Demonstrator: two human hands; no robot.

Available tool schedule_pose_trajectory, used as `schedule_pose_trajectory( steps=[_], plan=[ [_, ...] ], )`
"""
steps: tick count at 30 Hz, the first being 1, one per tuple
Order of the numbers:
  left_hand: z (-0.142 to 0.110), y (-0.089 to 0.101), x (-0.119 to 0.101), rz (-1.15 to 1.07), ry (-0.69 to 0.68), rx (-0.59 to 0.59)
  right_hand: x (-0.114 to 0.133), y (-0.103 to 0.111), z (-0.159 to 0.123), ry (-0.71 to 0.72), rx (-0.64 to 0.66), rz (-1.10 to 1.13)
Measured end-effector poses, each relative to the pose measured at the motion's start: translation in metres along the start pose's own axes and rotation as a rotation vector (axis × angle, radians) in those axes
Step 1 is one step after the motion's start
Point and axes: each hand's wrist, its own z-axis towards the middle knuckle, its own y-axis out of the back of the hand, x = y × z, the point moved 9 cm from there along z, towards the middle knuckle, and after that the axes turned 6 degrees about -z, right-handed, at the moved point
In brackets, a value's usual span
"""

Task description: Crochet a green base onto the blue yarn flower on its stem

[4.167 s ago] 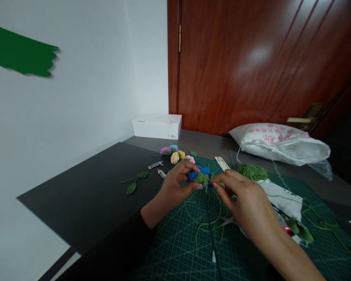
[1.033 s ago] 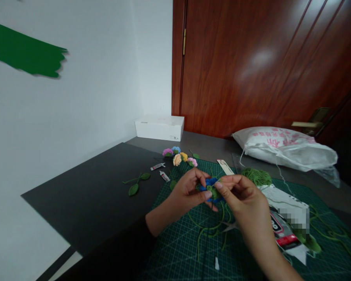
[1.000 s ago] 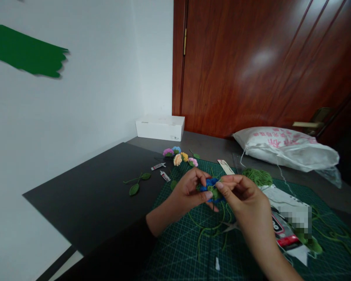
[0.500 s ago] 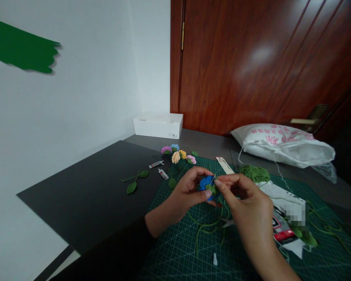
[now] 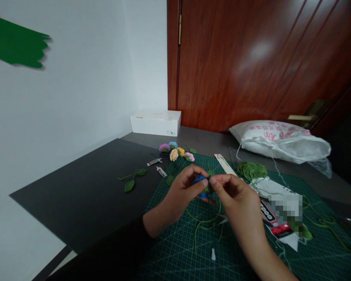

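Observation:
A blue crocheted flower [image 5: 199,179] with a green base is held between the thumb and fingers of my left hand [image 5: 187,186]. My right hand [image 5: 235,195] pinches at the flower's right edge, its fingertips touching those of my left hand. What sits in that pinch is too small to make out. Green yarn [image 5: 206,223] trails below the flower onto the green cutting mat [image 5: 181,242]. The tips of scissors [image 5: 222,219] show partly under my right hand.
Several crocheted flowers [image 5: 173,154] lie beyond my hands, near two small tubes [image 5: 161,171] and green leaves [image 5: 130,185]. A yarn bundle [image 5: 252,170], a ruler-like strip [image 5: 224,164] and packaging [image 5: 276,228] lie right. Behind stand a white box [image 5: 155,123] and white sack [image 5: 277,140].
My hands have drawn closer together, and the flower has turned so less of its green base shows. The thin light strand between my fingers is no longer visible. The view has shifted slightly.

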Motion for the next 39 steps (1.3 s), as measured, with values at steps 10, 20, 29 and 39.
schedule_pose_trajectory(
  steps=[10, 20, 29, 39],
  plan=[
    [0.000, 0.001, -0.007, 0.085, -0.067, -0.029, -0.011, -0.007, 0.007, -0.115, 0.024, 0.287],
    [0.000, -0.011, 0.001, -0.021, 0.010, 0.212, -0.005, -0.002, 0.024, -0.097, 0.274, -0.031],
    [0.001, 0.000, 0.006, -0.109, 0.078, 0.070, -0.006, -0.014, 0.022, -0.043, 0.310, -0.020],
    [0.000, 0.017, -0.003, 0.070, -0.098, -0.099, 0.018, -0.019, 0.006, 0.254, 0.219, -0.301]
  ],
)
